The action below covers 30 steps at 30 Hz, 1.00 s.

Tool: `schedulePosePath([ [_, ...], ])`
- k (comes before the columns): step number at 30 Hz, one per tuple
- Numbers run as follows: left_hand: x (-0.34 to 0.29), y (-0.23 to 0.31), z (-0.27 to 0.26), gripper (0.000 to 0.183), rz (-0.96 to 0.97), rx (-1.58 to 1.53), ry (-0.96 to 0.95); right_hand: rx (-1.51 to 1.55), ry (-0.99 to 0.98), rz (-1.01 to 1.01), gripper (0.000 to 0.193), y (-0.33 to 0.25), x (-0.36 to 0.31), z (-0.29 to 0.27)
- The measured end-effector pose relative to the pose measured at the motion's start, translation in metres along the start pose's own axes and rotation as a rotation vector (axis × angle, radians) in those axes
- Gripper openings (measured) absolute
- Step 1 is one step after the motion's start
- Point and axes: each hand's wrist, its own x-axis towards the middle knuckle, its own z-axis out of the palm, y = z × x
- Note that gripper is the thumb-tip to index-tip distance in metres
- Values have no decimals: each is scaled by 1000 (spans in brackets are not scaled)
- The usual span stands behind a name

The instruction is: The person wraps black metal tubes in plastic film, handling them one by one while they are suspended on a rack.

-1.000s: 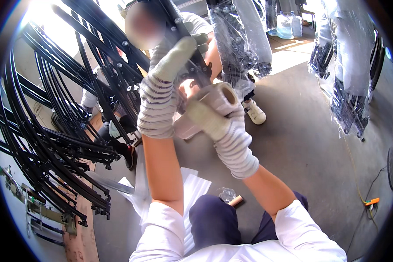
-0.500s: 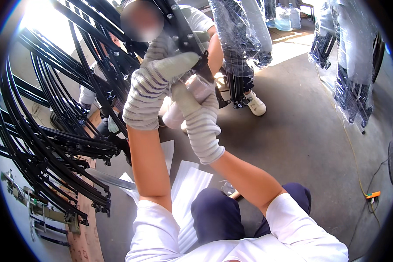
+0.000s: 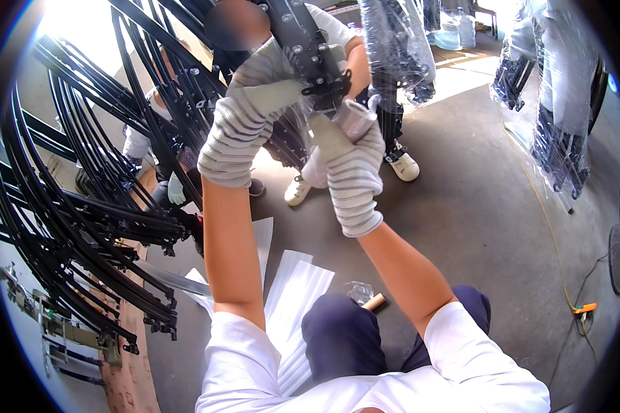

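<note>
White knit, striped at the cuffs, covers both hands. The right hand (image 3: 348,148), shifted rightward since the earlier frame, grips a glossy film roll (image 3: 357,122) just under the black frame (image 3: 303,48); the left hand (image 3: 258,96) curls around that frame, fingertips partly hidden. Left, curved rails (image 3: 48,234); far right, plastic-wrapped bundles (image 3: 561,96).

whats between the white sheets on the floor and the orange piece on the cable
In the head view: crumpled clear film, a short brown tube, the person's right forearm crossing above, then grey floor.
</note>
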Motion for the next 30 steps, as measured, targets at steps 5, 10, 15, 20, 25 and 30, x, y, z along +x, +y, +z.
schedulePosePath([
  [5,3,-17,-12,42,41,480,157,-171,-51,-97,33,-14,9,-12],
  [10,8,-32,-18,52,37,310,191,-449,-55,-121,35,-28,13,-12],
  [15,8,-36,-17,56,94,169,126,-142,-40,10,38,-25,29,-13],
  [20,-4,-46,-29,48,184,151,162,-182,-40,-268,36,-16,39,-8],
  [25,9,-42,-23,53,138,155,105,-263,-51,-459,37,-33,46,-5],
  [30,10,-38,-15,62,84,278,160,-206,-100,-423,42,-59,52,2],
])
